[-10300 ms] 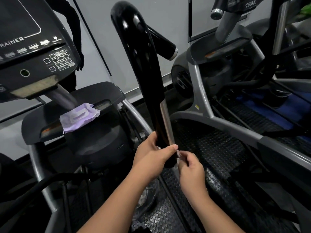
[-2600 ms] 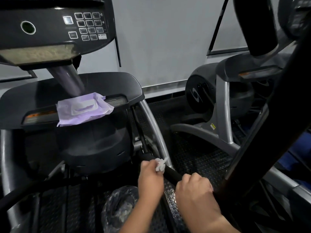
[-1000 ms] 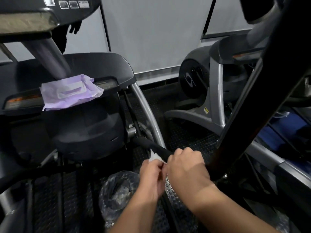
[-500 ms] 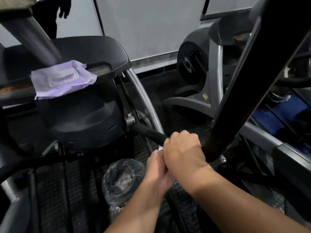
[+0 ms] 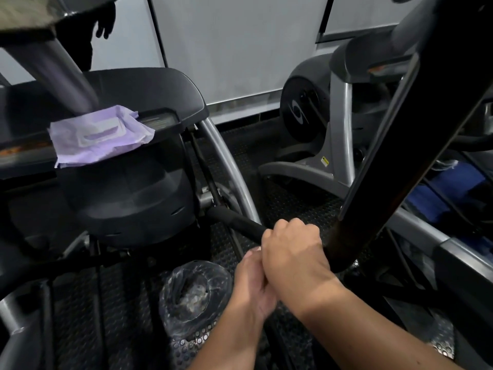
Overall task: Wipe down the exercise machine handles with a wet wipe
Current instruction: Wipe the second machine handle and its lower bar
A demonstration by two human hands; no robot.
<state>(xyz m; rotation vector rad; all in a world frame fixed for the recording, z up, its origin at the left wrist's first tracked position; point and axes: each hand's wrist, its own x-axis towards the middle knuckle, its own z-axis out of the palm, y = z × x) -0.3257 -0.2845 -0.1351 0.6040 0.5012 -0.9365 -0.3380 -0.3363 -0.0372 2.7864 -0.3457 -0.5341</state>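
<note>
Pale grey wall panels run across the back, split by thin dark vertical strips. Along their foot sits a light skirting band. Below, a black studded rubber floor mat spreads out. Over on the right stands a second grey-framed exercise machine, and a blue patch shows low behind it.

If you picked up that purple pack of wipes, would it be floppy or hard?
Probably floppy: the purple pack looks like a soft, wrinkled pouch, and its edge droops over the black ledge. Likely light too. It lies flat, so it shouldn't roll.
</note>
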